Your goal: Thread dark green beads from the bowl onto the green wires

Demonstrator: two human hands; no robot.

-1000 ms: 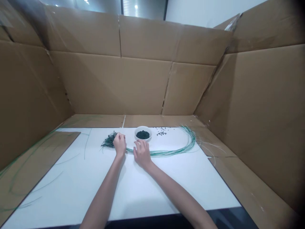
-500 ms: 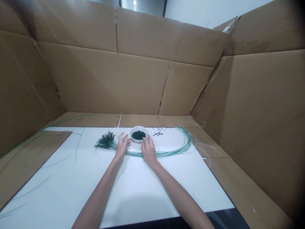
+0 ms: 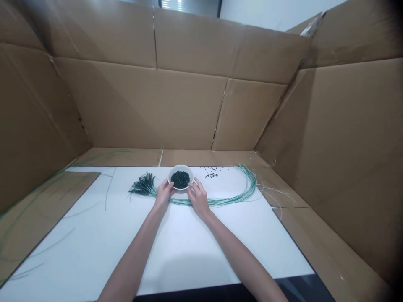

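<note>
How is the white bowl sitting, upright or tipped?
Upright: the white bowl sits level, its dark pellets lying inside, with the left hand and right hand at its sides.

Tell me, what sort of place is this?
Probably a makeshift indoor workbench: a white tabletop walled by cardboard sheets, holding a white bowl of dark beads and green wires.

left hand (image 3: 163,194) and right hand (image 3: 199,198) grip a white bowl (image 3: 180,167) of dark pellets (image 3: 180,179), green-sheathed wires (image 3: 226,203) looped past them on a white board (image 3: 189,247).
</note>
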